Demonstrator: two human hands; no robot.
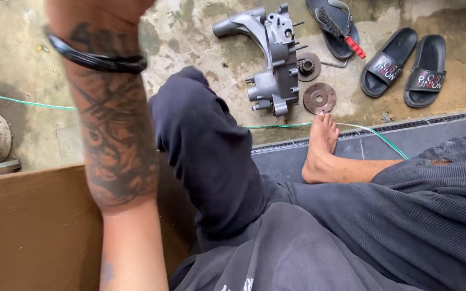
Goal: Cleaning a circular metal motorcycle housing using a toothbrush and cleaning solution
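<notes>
From where I watch, my left forearm (115, 134) rises up the left side of the view, tattooed and wearing a black band (97, 58) at the wrist; the left hand (103, 8) is cut off by the top edge, so I cannot tell how its fingers are set. My right hand is out of view. Nearest that raised arm, across my bent left knee (190, 102), a grey metal engine casing (271, 56) lies on the concrete floor (190, 32), well apart from the hand. Just beside the casing sit a small gear on a round plate (307, 67) and a rusty brown disc (319, 98). My bare right foot (322, 145) rests on a dark mat (384, 143), its toes near the disc. A thin green hose (22, 101) crosses the floor. Black slide sandals (405, 67) lie at the upper right, and a red-handled wire brush (341, 29) rests on another sandal. A brown cardboard sheet (28, 231) fills the lower left.
</notes>
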